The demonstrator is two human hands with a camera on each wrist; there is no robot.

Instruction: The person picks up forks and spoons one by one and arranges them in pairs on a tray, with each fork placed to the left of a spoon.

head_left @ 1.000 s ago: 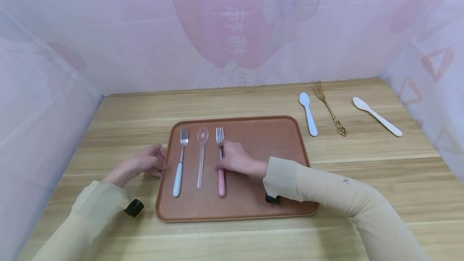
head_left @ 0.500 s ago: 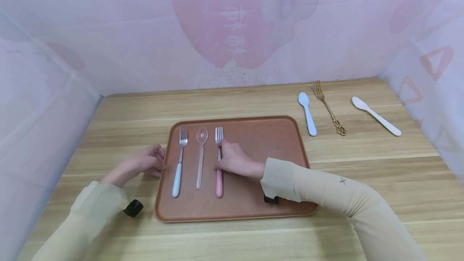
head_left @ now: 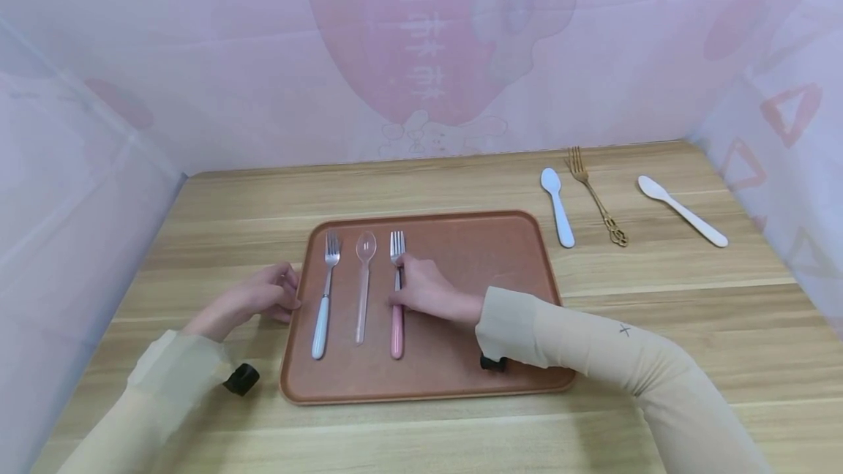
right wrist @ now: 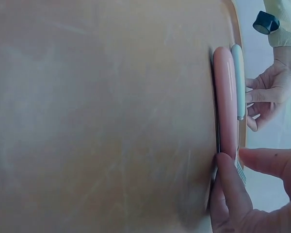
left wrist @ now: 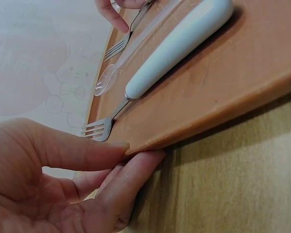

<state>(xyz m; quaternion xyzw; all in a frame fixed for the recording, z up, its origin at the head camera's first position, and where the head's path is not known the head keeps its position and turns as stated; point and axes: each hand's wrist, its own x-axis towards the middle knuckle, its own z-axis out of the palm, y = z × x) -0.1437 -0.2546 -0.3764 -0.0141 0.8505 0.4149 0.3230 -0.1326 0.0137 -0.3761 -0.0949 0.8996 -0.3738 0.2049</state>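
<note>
On the brown tray (head_left: 474,379), my right hand (head_left: 428,287) holds a fork with a pink handle (head_left: 397,335), thumb and fingertips on either side where the handle meets the metal neck. The fork lies lengthwise, tines toward the back. To its left are a clear plastic spoon (head_left: 363,291) and a fork with a pale blue handle (head_left: 320,328), roughly parallel to it. My left hand (head_left: 266,291) pinches the tray's left rim. In the left wrist view its thumb (left wrist: 87,150) lies on top of the rim with fingers underneath.
Beyond the tray's right side, a light blue spoon (head_left: 559,211), a gold fork (head_left: 598,200) with an ornate handle and a white spoon (head_left: 685,212) lie on the wooden table (head_left: 421,437). Patterned cloth (head_left: 263,79) stands behind the table and at both sides.
The handle end of the pink fork has swung slightly left, so the fork lies straighter. Both hands keep their holds; the whole view has shifted a little.
</note>
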